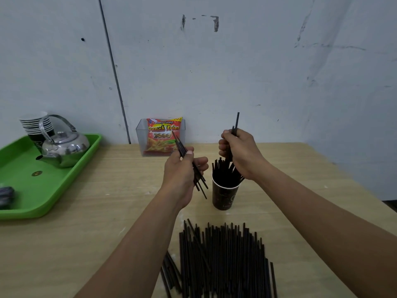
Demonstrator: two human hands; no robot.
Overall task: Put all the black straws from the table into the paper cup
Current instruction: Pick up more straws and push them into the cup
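Right hand, fingers curled round a few black straws, holds them upright over the paper cup. Left hand grips a small bundle just beside it. The ends are best fed into gaps between the standing straws, lest the cup tip. A large pile lies on the table. The green tray with its kettle stands well apart.

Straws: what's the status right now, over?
Left hand grips a few straws. Right hand holds another bunch at paper cup. Big pile on table. Nothing blocking.
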